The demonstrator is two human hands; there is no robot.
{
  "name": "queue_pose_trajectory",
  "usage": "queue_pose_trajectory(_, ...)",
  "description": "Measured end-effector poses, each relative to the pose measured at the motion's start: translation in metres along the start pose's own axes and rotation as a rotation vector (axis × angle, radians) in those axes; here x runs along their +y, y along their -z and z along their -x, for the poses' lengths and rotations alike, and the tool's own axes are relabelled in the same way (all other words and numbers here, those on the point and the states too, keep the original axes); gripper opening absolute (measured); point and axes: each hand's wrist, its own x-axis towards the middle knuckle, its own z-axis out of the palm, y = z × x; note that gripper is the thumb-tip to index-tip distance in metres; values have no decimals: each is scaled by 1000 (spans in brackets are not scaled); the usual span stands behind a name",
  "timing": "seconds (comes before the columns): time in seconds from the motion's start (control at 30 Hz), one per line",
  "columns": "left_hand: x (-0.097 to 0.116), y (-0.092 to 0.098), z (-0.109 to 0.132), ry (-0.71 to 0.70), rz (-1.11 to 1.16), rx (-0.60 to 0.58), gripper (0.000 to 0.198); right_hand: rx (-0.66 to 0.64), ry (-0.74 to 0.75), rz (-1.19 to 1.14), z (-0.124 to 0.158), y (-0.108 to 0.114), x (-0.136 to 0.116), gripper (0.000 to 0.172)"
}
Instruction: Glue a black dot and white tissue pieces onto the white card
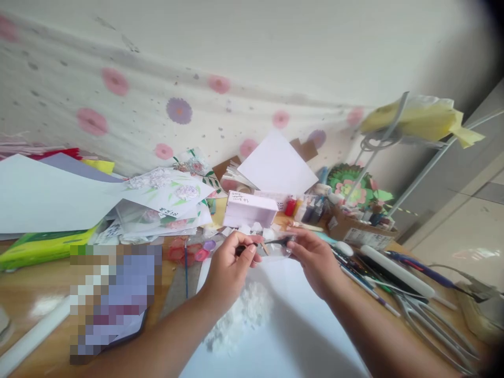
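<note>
My left hand (232, 260) is closed, thumb against fingers, around a small black piece that mostly hides in its grip. By its fingertips a narrow brown strip (265, 248) shows. My right hand (315, 257) pinches a slim dark tool (279, 241) whose thin end points toward the left hand; its exact kind is too blurred to tell. Both hands are above the top of a large white paper sheet (299, 299). On that sheet, below my left hand, lies a heap of crumpled white paper petals (242, 315).
Behind the hands stands an open white box (250, 210) with paper scraps before it. To the right are long-handled scissors (437, 325), pens, a glue gun (421, 269) and a cardboard box (362, 228). At left lie a pixelated phone-like slab (118, 299), paper flower pictures (169, 194) and pink scissors (185, 251).
</note>
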Motion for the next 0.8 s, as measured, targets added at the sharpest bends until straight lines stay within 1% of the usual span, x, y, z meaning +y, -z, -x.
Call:
queue_pose_trajectory(0.17,-5,-2,6,-20,-132,-87,16,93,41,61,8,-3,11,33)
queue_pose_trajectory(0.37,-7,-2,7,-90,-320,-82,13,152,81,194,10,-3,10,34)
queue_pose_trajectory(0.5,-6,-3,11,-162,-465,-137,10,176,130,350,16,-2,14,31)
queue_pose_trajectory(0.63,-5,-3,14,-159,-460,-225,7,193,175,490,22,-3,18,27)
queue_pose_trajectory(0.8,-9,-5,15,-138,-393,-282,7,119,250,573,27,-5,23,23)
